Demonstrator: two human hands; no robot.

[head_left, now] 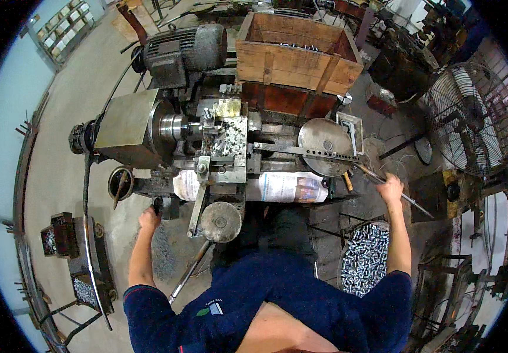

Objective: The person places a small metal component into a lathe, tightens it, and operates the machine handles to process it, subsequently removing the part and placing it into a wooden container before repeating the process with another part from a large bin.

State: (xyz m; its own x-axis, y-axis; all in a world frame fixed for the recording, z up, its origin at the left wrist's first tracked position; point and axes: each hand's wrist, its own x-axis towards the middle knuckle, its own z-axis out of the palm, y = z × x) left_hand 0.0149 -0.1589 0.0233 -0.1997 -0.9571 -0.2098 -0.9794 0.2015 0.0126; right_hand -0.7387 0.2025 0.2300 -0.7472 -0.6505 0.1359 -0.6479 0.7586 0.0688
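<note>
On the right, my right hand [390, 189] is closed round a long metal lever [369, 172]. This lever runs down and right from a perforated flat bar [337, 155] across a round metal disc [323, 136]. At the left front of the lathe-like machine, my left hand [149, 217] has its fingers closed at a small dark part [158, 203]; what it grips is partly hidden. Between my hands are the machine's chuck [171, 126], its chip-covered slide [229, 141] and a second round disc [221, 222] with its own lever [191, 272].
A round basket of small metal parts [364, 259] stands below my right forearm. Behind the machine are a motor [186, 47] and a wooden crate [289, 62]. A caged fan [472, 117] stands at right. Small bins [58, 235] are at left, near a pot [120, 182].
</note>
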